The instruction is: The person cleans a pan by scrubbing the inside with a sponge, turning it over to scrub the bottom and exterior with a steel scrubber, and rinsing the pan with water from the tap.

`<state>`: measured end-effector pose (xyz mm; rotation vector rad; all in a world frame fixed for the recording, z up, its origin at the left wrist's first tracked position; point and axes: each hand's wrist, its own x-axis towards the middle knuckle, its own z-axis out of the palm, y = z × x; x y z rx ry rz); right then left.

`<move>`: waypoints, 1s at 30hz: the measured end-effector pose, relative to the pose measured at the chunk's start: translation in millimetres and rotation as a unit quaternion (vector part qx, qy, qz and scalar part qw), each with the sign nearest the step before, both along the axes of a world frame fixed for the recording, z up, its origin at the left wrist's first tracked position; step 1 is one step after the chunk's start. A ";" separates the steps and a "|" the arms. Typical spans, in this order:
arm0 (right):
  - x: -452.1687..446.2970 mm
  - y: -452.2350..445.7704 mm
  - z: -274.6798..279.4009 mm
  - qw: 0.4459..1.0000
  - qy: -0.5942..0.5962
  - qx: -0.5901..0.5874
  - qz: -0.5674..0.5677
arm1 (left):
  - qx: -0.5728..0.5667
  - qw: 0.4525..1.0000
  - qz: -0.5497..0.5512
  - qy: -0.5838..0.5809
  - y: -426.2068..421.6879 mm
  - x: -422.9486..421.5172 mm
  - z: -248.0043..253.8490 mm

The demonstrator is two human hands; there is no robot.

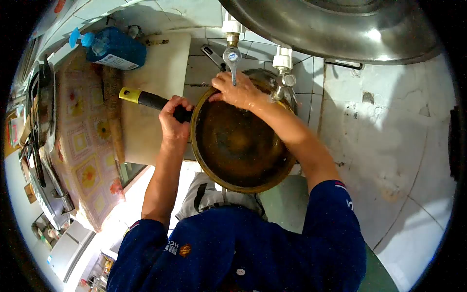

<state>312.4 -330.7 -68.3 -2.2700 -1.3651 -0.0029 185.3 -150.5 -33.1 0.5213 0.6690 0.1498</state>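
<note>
A large frying pan [241,141] with a browned, wet-looking inside is tilted in front of me, beneath a tap [232,53]. My left hand [176,116] is closed round its black handle, close to the rim; the yellow handle end [129,95] sticks out to the left. At the top edge of the pan, my right hand [237,91] is wet, with fingers curled over the rim and thumb on the inner side. Whether a small cloth or pad is under those fingers is hidden. A second tap [283,73] stands just right of that hand.
A big metal basin [340,29] overhangs the upper right. To the left are a pale board [160,97], a blue pump bottle [116,48] and a flower-patterned cloth [85,141]. Another pan's handle [213,56] shows behind. White tiles [374,155] lie to the right.
</note>
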 end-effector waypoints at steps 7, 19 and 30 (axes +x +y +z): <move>22.7 -88.4 -45.7 0.957 0.176 -0.183 -0.138 | 0.008 1.000 0.013 -0.001 14.9 -1.6 -6.8; -66.2 -202.1 12.1 0.687 0.582 0.169 -0.403 | 0.005 0.986 0.110 0.121 27.8 6.5 8.1; -17.1 -188.7 -178.3 0.595 0.564 0.372 -0.436 | 0.040 0.984 0.065 0.158 15.3 -6.4 41.3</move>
